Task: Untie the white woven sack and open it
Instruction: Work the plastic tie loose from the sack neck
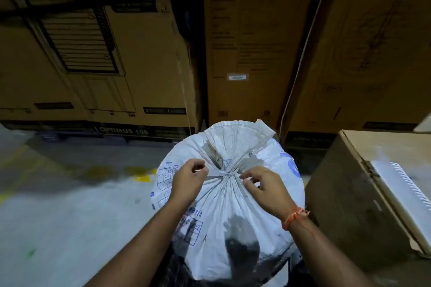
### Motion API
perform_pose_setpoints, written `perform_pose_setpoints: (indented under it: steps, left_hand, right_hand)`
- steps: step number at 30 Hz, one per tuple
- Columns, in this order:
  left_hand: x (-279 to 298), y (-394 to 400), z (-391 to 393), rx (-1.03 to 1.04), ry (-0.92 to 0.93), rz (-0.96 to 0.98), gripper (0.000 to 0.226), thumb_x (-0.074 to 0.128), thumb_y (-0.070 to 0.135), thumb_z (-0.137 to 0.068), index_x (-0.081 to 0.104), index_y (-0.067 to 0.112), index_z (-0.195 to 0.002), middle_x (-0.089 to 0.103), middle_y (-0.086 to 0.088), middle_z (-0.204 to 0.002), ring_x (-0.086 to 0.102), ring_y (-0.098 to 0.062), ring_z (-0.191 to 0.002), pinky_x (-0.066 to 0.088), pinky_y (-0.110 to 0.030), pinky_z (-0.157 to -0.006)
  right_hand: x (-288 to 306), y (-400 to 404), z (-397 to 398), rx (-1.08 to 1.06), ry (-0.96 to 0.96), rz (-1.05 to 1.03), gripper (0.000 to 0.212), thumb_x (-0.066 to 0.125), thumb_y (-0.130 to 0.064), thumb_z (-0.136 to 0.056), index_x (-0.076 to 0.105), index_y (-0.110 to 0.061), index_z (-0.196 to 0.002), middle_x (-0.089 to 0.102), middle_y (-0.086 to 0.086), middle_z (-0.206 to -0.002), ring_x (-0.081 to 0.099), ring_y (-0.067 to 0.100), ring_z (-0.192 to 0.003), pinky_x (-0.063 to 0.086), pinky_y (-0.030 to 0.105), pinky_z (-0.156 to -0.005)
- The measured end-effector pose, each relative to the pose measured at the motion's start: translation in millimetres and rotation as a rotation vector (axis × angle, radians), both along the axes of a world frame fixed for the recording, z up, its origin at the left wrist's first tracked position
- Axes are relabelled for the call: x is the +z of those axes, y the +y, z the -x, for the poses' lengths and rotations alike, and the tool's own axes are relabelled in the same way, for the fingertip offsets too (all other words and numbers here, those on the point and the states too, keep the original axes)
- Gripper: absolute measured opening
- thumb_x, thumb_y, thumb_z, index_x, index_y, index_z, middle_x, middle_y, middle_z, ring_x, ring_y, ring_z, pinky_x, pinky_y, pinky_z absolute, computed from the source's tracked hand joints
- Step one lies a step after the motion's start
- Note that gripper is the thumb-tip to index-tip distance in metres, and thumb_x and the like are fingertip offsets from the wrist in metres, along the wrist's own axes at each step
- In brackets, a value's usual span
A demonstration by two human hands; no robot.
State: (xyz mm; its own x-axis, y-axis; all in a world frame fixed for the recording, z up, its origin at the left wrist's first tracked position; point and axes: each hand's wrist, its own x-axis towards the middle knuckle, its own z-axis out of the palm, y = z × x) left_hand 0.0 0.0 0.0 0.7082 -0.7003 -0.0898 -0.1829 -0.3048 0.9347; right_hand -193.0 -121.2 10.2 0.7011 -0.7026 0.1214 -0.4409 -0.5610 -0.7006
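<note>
Sack [233,198], white and woven, stands on the floor just left of an open carton [363,193], its neck gathered under a tie [227,173] that looks knotted. Left hand [186,182] pinches one tie end; right hand [261,185] pinches the other. Untying barely begun, opening remains

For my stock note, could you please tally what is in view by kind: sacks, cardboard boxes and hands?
White woven sack, tied shut: 1
Cardboard boxes: 4 (three tall behind; one at right)
Hands at the tie: 2 (left hand, right hand)
Total: 7
</note>
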Motion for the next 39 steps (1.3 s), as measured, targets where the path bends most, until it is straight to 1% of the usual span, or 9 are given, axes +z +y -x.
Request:
perform_pose_setpoints:
  steps: [4,10,14,18,21,26,29,31,39]
  left_hand:
    - [-53,-37,-16,0.164,0.141,-0.052,0.025,0.072,0.023,-0.095,0.069,0.021,-0.119,0.072,0.003,-0.117,0.068,-0.019,-0.113,0.056,-0.040,-0.097]
    - [-107,-83,-39,0.150,0.075,-0.141,0.046,0.077,0.034,-0.091,0.059,0.029,-0.134,0.056,0.004,-0.138,0.055,-0.009,-0.119,0.048,-0.032,-0.096]
    - [-104,-100,-55,0.007,-0.117,-0.223,0.043,0.080,0.033,-0.087,0.065,0.033,-0.127,0.061,0.010,-0.125,0.062,-0.008,-0.110,0.050,-0.031,-0.094]
    - [-115,-98,-57,-0.034,0.039,-0.265,0.035,0.085,0.027,-0.083,0.070,0.030,-0.114,0.071,0.010,-0.110,0.067,-0.008,-0.104,0.052,-0.026,-0.089]
    - [-126,-99,-55,0.040,0.192,-0.243,0.026,0.087,0.023,-0.081,0.073,0.024,-0.103,0.074,-0.001,-0.103,0.070,-0.023,-0.099,0.057,-0.032,-0.080]
    - [-127,-104,-43,0.129,0.083,-0.222,0.011,0.084,0.023,-0.083,0.075,0.024,-0.089,0.075,0.004,-0.086,0.069,-0.021,-0.085,0.052,-0.029,-0.068]
    - [-126,-105,-40,0.164,0.172,-0.136,0.011,0.085,0.028,-0.082,0.075,0.027,-0.087,0.080,0.000,-0.079,0.077,-0.025,-0.080,0.064,-0.044,-0.078]
    - [-124,-104,-39,0.168,0.189,-0.096,0.009,0.084,0.026,-0.084,0.076,0.027,-0.087,0.080,-0.004,-0.075,0.079,-0.024,-0.075,0.064,-0.054,-0.082]
    - [-113,-105,-37,0.218,0.240,-0.062,0.011,0.084,0.020,-0.083,0.075,0.026,-0.082,0.079,-0.006,-0.073,0.079,-0.030,-0.077,0.063,-0.058,-0.083]
  right_hand:
    - [-57,-28,-16,-0.056,0.027,-0.166,0.017,0.067,-0.017,-0.091,0.077,-0.028,-0.099,0.071,-0.014,-0.102,0.066,0.003,-0.086,0.044,0.007,-0.071]
    - [-106,-68,-55,-0.152,-0.021,-0.238,0.015,0.072,-0.014,-0.088,0.078,-0.026,-0.096,0.072,-0.015,-0.095,0.064,0.001,-0.090,0.044,0.004,-0.066]
    - [-112,-82,-80,-0.102,-0.005,-0.180,0.012,0.073,-0.020,-0.084,0.077,-0.028,-0.093,0.073,-0.014,-0.089,0.068,0.007,-0.077,0.050,0.012,-0.069]
    - [-121,-83,-83,-0.069,0.060,-0.147,0.010,0.073,-0.018,-0.082,0.075,-0.025,-0.088,0.071,-0.012,-0.082,0.065,0.005,-0.071,0.054,0.026,-0.072]
    - [-123,-77,-85,-0.070,0.041,-0.139,0.008,0.073,-0.016,-0.080,0.072,-0.023,-0.084,0.070,-0.009,-0.079,0.063,0.005,-0.069,0.054,0.031,-0.070]
    - [-130,-71,-90,-0.165,0.027,-0.239,0.007,0.075,-0.016,-0.080,0.072,-0.022,-0.084,0.072,-0.009,-0.075,0.066,0.004,-0.068,0.055,0.026,-0.070]
    - [-133,-73,-87,-0.279,-0.017,-0.327,0.012,0.075,-0.012,-0.081,0.072,-0.023,-0.079,0.070,-0.010,-0.068,0.064,0.002,-0.065,0.048,0.018,-0.064]
    - [-134,-76,-83,-0.343,-0.054,-0.377,0.013,0.072,-0.008,-0.081,0.074,-0.021,-0.078,0.072,-0.006,-0.069,0.067,0.007,-0.068,0.051,0.021,-0.066]
    - [-134,-83,-80,-0.386,-0.117,-0.403,0.015,0.071,-0.005,-0.083,0.074,-0.020,-0.082,0.074,-0.003,-0.075,0.070,0.013,-0.074,0.055,0.027,-0.070]
